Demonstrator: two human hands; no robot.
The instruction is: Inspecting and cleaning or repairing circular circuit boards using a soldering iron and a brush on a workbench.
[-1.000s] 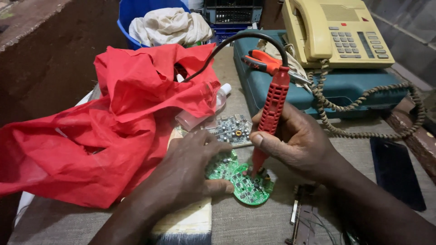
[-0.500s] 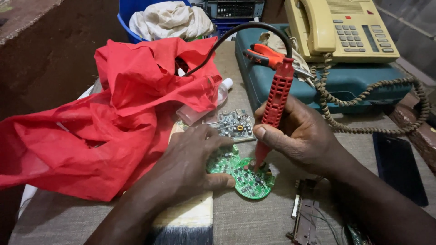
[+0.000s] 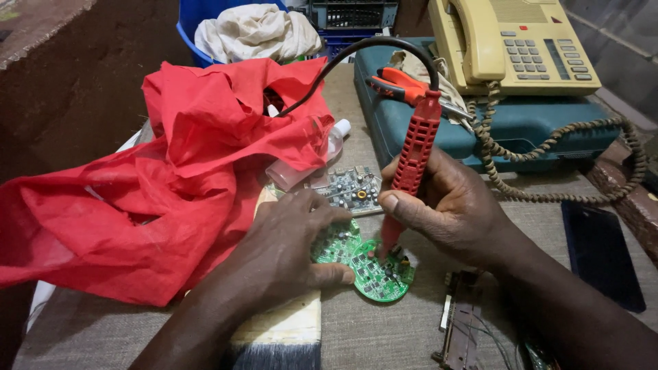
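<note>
A round green circuit board [image 3: 373,273] lies on the grey table near the front. My left hand [image 3: 288,250] presses on its left part, thumb along the lower edge. My right hand [image 3: 449,205] grips a red soldering iron [image 3: 411,161] like a pen, its tip down on the board's middle. The iron's black cord [image 3: 363,48] arcs up and left over the red cloth. A grey rectangular circuit board [image 3: 353,188] lies just behind the green one.
A big red cloth [image 3: 157,185] covers the left. A brush [image 3: 277,339] lies under my left wrist. Behind: a teal case [image 3: 521,127] with a beige telephone [image 3: 510,44], orange pliers [image 3: 401,83], a blue basin [image 3: 192,27]. A dark phone [image 3: 603,253] lies right.
Both hands and the board sit slightly lower in view as the camera shifted; the iron's tip stays on the green board and the left hand keeps holding it down.
</note>
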